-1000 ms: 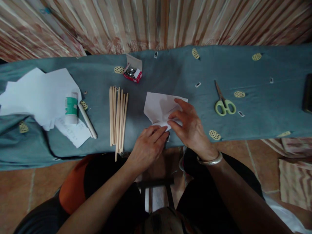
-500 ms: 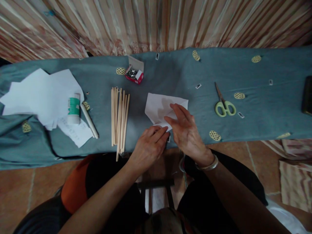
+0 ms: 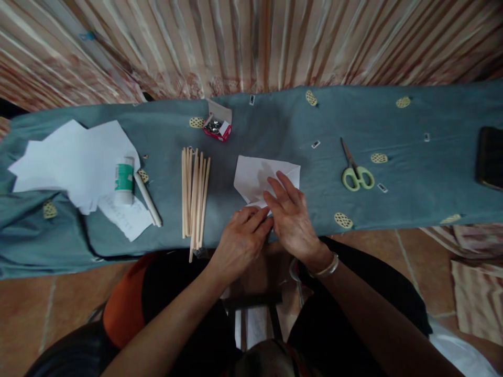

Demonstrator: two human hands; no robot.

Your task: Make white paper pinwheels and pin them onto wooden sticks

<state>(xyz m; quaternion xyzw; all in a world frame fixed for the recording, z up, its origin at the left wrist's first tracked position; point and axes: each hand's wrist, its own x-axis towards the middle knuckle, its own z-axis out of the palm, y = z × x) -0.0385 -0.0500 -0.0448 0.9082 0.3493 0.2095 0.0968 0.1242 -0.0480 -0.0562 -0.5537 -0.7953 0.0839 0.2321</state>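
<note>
A white sheet of paper [image 3: 253, 175] with folded edges lies on the cloth-covered table in front of me. My left hand [image 3: 242, 235] holds the paper's near edge, its fingers bent together on the fold. On the paper's right part rests my right hand [image 3: 291, 217], with its fingers apart and a bracelet on the wrist. The near corner of the paper is partly hidden under both hands. Left of the paper lie several thin wooden sticks [image 3: 194, 199].
An open red box [image 3: 217, 130] of small metal pieces stands behind. Green-handled scissors [image 3: 357, 178] lie right, a dark object [image 3: 489, 157] farther right. At left are white papers [image 3: 74, 157], a glue stick [image 3: 124, 180] and a white rolled tube [image 3: 148, 200].
The view has shifted slightly. My right hand's fingers have spread a little more over the paper. My left hand stays at the near edge.
</note>
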